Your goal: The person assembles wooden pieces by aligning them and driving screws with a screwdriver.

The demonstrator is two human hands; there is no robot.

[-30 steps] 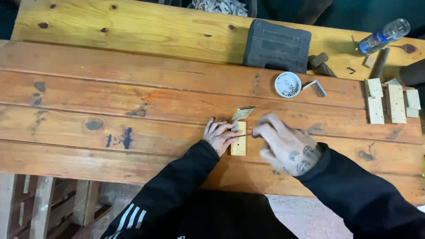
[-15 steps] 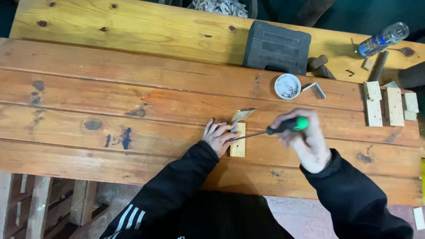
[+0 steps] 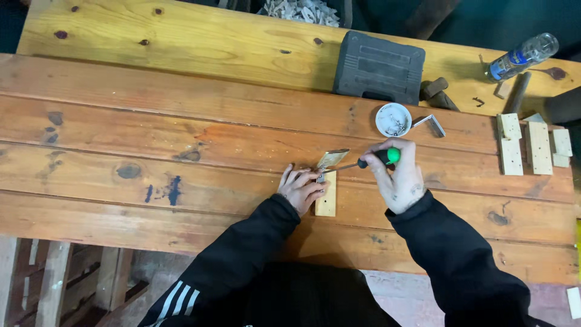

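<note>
A small pale wood block [image 3: 327,197] lies on the plank table [image 3: 181,121] with a metal hinge plate [image 3: 332,158] at its far end. My left hand [image 3: 299,188] presses on the block's left side, fingers by the hinge. My right hand [image 3: 396,172] grips a green-and-black-handled screwdriver [image 3: 363,162], whose shaft runs left with its tip at the hinge, close to my left fingertips.
A small white round dish of screws [image 3: 393,119] and a metal angle bracket [image 3: 431,124] sit just beyond. A dark plastic case [image 3: 379,68] lies further back. Several pale wood pieces [image 3: 532,145] and a clear plastic bottle [image 3: 521,56] are at the right.
My right hand, flat on the table a second ago, picked up the screwdriver and brought its tip to the hinge. My left hand stayed on the block.
</note>
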